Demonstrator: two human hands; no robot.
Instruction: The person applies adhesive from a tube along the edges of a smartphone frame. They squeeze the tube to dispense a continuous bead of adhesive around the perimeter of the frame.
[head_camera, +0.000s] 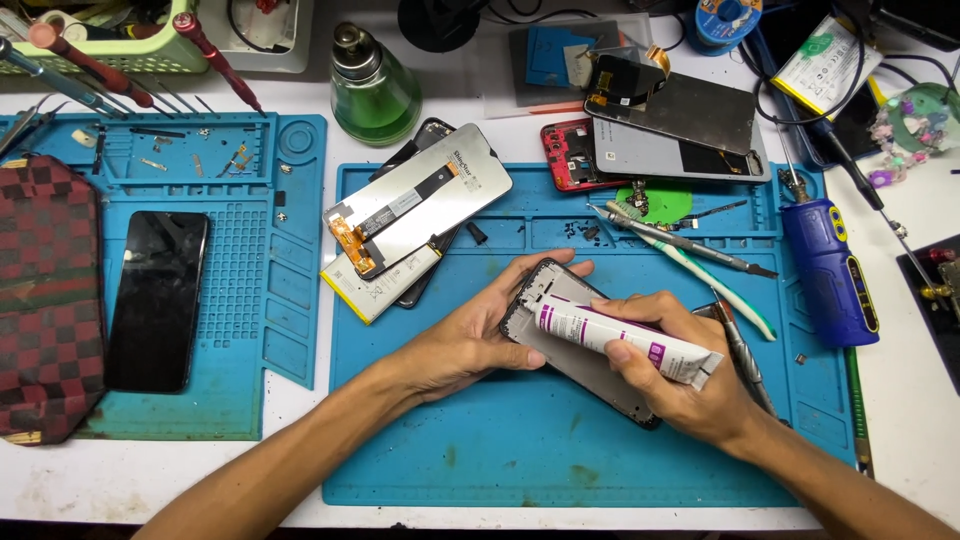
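Left hand (478, 335) cradles phone frame (560, 330); right hand (672, 385) clenched round white-purple tube (625, 335), nozzle at frame.

Over a blue mat (480, 450), the left hand (470, 335) steadies a phone frame (560, 350) while the right hand (670, 385) grips a white tube (625, 338) (purple-banded) against it.

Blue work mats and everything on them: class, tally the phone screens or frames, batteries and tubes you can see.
Blue work mats: 2
Phone screens or frames: 3
Batteries: 1
Tubes: 1
Total: 7
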